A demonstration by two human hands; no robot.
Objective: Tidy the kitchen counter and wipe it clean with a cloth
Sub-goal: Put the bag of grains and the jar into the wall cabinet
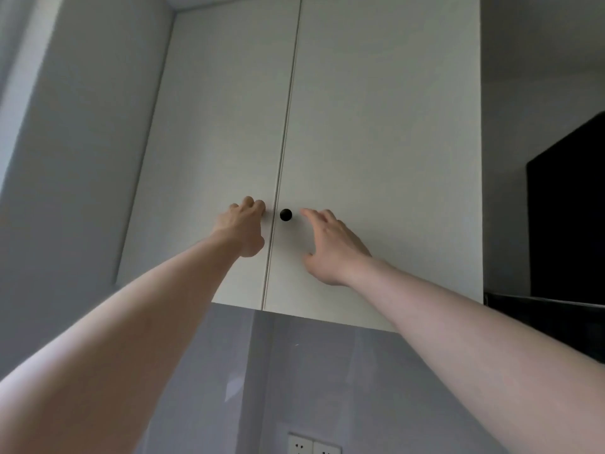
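I look up at a white wall cabinet with two shut doors, a left door (pixel 216 132) and a right door (pixel 386 132). My left hand (pixel 244 226) is curled at the left door's inner edge; whatever knob is there is hidden under its fingers. A round black knob (pixel 285 214) shows on the right door. My right hand (pixel 330 245) lies just right of that knob, fingers spread, palm toward the door, not touching the knob. The counter and the cloth are out of view.
A grey glossy backsplash (pixel 311 371) runs below the cabinet, with white wall sockets (pixel 312 445) at the bottom edge. A black range hood (pixel 569 231) stands at the right. A pale wall (pixel 75 158) closes in the left side.
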